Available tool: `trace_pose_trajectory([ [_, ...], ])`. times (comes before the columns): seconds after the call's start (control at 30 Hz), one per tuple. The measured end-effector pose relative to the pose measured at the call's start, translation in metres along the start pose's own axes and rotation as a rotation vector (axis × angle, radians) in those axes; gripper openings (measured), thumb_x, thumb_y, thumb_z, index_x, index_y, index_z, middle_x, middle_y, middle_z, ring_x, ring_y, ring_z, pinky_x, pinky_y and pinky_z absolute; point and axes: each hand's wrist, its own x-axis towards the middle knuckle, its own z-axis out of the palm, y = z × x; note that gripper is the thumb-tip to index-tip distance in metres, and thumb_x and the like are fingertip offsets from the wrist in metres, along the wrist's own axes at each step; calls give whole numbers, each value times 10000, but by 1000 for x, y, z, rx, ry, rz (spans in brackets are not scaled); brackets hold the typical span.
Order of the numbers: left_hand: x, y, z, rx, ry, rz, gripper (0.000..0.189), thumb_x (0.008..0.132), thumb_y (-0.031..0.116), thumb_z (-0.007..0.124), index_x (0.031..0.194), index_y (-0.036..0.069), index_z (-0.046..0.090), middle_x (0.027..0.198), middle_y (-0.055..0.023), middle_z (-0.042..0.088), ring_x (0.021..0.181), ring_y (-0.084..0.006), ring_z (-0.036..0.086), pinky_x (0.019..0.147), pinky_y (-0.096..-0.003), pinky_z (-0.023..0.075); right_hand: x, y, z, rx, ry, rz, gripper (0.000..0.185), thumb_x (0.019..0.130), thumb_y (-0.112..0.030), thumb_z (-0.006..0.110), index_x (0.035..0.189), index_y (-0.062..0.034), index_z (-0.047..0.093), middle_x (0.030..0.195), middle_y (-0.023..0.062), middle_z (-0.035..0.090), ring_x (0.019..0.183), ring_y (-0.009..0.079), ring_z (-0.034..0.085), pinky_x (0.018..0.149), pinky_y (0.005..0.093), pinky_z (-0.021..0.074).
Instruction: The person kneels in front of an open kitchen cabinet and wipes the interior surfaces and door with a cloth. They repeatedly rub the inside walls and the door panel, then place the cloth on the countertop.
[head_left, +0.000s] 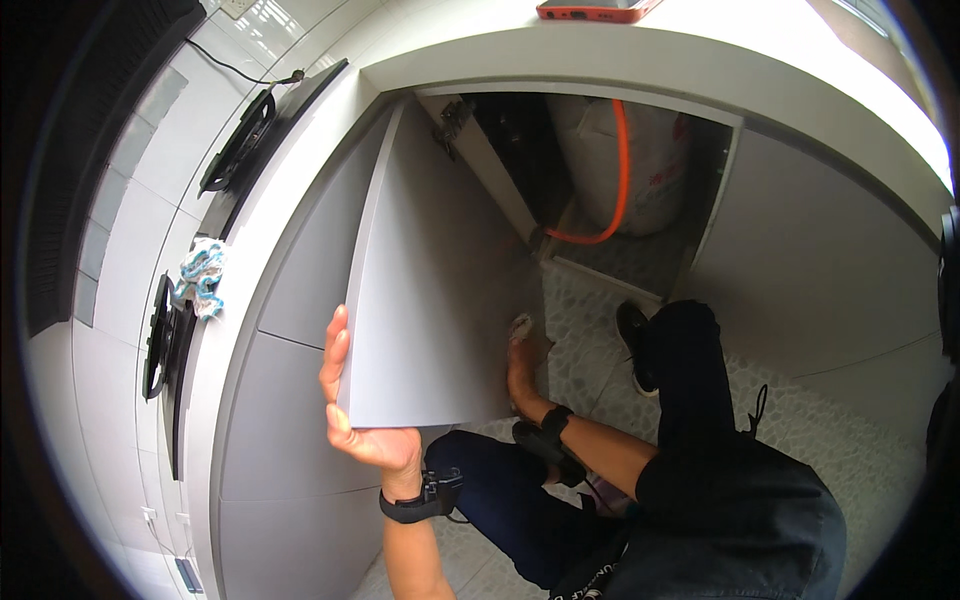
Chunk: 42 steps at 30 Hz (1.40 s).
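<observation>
A grey cabinet door (442, 285) stands swung out under the counter. My left hand (367, 420) grips its outer upper corner, the fingers along the far side of the edge and the thumb near the corner. Low down by the inner face of the same door is my right hand (523, 367), with a small white crumpled cloth or wipe (521, 327) at its fingertips. Its fingers are partly hidden, and the exact contact with the door is hard to see. Both wrists wear black straps. A metal hinge (453, 124) joins the door to the cabinet frame.
Inside the cabinet (637, 270), an orange hose (622, 165) curves before a large white sack-like bulk (656, 180). On the countertop (247, 247) lie a crumpled cloth (201, 277), gas hob burners (244, 142) and an orange-cased phone (592, 10). Another grey door panel (810, 255) is at right.
</observation>
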Motion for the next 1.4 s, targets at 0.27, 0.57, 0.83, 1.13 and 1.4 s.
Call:
trace_pose_trajectory([
  [0.27, -3, 1, 18, 56, -2, -6, 624, 954, 478, 342, 1373, 40, 493, 1553, -133, 370, 1426, -305, 369, 1168, -496, 336, -60, -131, 38, -135, -37, -364, 665, 1047, -431, 325, 1548, -7, 216, 1591, 216, 242, 1473, 364, 232, 1204, 430, 187],
  [0.57, -4, -2, 29, 100, 1, 26, 627, 949, 474, 333, 1356, 33, 517, 1542, -182, 374, 1445, -320, 322, 1207, -479, 222, -86, -270, 65, -120, -324, -953, 682, 1033, -376, 318, 1545, 52, 178, 1622, 231, 168, 1510, 385, 137, 1221, 462, 118],
  [0.83, -6, -7, 21, -13, 54, 18, 670, 924, 516, 343, 1325, 18, 542, 1526, -202, 374, 1413, -343, 363, 1162, -518, 293, -14, -247, 63, -100, -290, -823, 718, 1047, -449, 285, 1552, 42, 145, 1619, 226, 167, 1505, 378, 151, 1220, 454, 127],
  [1.13, -7, -7, 13, -23, -37, 36, 613, 945, 486, 397, 1364, 51, 506, 1565, -176, 317, 1430, -363, 347, 1151, -570, 337, 79, -83, 14, -6, -161, -285, 784, 1034, -596, 240, 1577, -40, 147, 1624, 163, 189, 1490, 298, 193, 1212, 399, 161],
  [1.4, -7, -7, 17, -5, 29, 46, 643, 931, 519, 388, 1330, 42, 551, 1535, -198, 346, 1386, -375, 402, 1114, -550, 381, 37, -9, -30, 83, -58, 143, 794, 1030, -617, 256, 1591, -72, 124, 1638, 114, 177, 1486, 254, 209, 1199, 373, 188],
])
